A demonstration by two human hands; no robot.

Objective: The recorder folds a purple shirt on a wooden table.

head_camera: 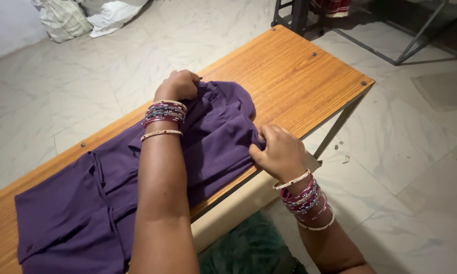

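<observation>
Purple garment (111,198) lies spread along the wooden bench (299,76). Left hand (177,83) fisted on the cloth's far edge; right hand (281,152) pinches the near edge. Looks like mid-fold; next move likely calls for an even pull, edges aligned.
</observation>
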